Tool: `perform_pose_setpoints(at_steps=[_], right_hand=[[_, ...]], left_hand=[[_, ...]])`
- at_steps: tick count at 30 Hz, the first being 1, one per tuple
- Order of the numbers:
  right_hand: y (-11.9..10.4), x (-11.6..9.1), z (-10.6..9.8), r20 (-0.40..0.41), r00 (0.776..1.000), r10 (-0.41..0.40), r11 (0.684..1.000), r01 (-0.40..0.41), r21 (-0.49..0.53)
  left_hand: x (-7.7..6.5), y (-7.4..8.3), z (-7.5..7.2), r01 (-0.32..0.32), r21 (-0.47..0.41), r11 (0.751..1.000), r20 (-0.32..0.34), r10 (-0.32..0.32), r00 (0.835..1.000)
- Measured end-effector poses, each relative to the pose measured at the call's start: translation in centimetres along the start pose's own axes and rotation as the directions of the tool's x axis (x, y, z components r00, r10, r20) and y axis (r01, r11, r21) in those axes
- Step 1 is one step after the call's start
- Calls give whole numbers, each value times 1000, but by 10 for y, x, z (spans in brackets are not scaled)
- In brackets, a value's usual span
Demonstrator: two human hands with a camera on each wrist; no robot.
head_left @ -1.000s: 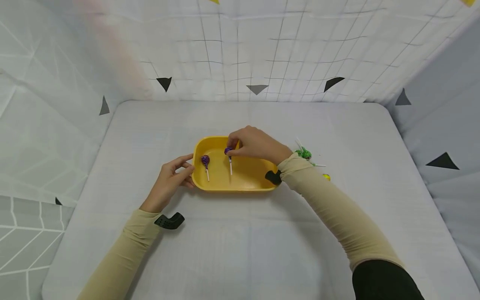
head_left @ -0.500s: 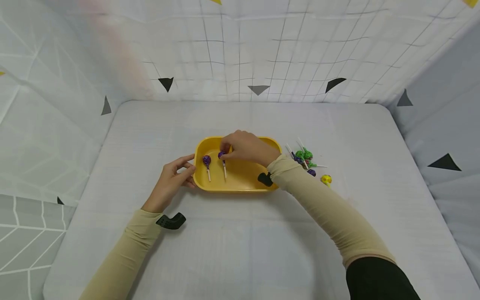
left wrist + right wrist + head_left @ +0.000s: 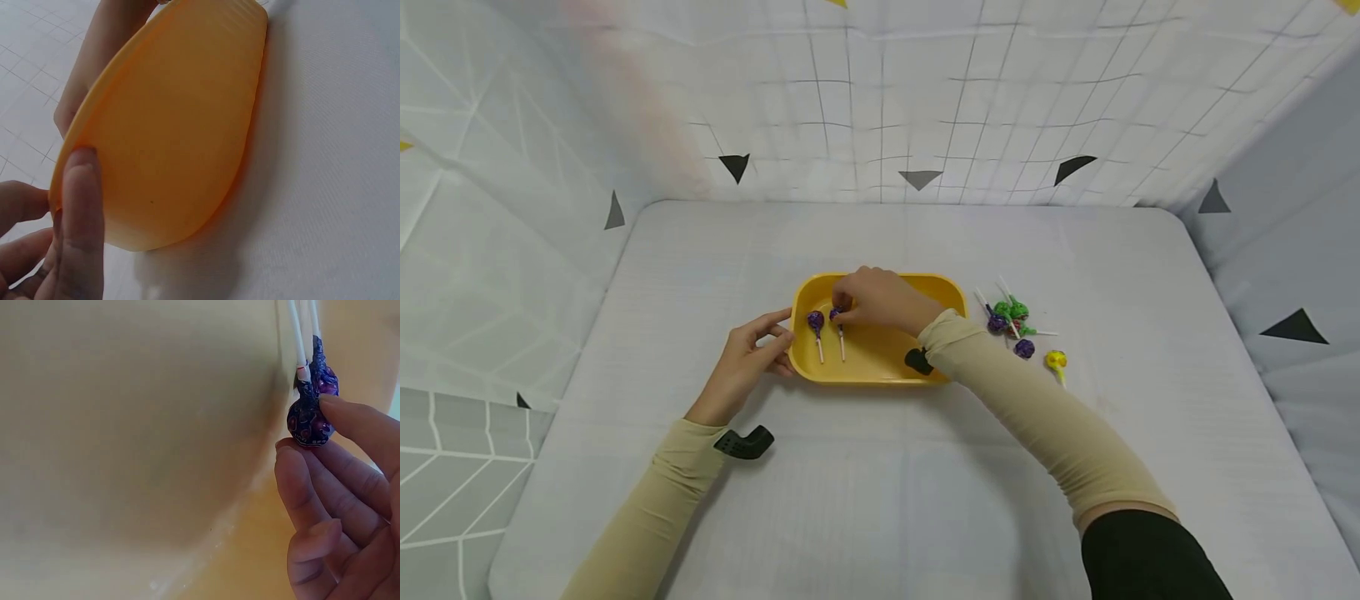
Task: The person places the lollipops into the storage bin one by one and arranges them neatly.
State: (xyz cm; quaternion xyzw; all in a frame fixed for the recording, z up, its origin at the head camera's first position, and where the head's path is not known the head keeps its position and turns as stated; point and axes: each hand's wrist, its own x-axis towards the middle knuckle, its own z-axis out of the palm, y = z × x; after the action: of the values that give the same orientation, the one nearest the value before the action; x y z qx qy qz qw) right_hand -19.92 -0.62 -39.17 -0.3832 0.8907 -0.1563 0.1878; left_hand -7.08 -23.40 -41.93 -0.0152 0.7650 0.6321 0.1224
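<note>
hands (image 3: 883, 302), 2 lollipops (image 3: 816, 320) closer together

To us this looks like a staged recording booth, of the sort a lab might have, though we cannot tell for certain. We see a white-covered desk (image 3: 850, 508) walled in by cloth: a gridded backdrop (image 3: 917, 92) at twelve o'clock, a pale sheet (image 3: 482, 250) with web-like white lines at nine, and a grey sheet (image 3: 1307, 250) at three. Dark triangles (image 3: 1296, 327) dotted over these look to us like visual markers. The black wrist devices (image 3: 745, 442), at half past seven and near the middle, also suggest filming.
</note>
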Motion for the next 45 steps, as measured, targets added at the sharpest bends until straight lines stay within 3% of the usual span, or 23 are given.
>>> perform_pose_setpoints(at_steps=[45], right_hand=[[-9, 4, 3, -4, 1000, 12, 1000, -12, -13]], left_hand=[[0, -1, 0, 4, -10, 1000, 5, -4, 1000]])
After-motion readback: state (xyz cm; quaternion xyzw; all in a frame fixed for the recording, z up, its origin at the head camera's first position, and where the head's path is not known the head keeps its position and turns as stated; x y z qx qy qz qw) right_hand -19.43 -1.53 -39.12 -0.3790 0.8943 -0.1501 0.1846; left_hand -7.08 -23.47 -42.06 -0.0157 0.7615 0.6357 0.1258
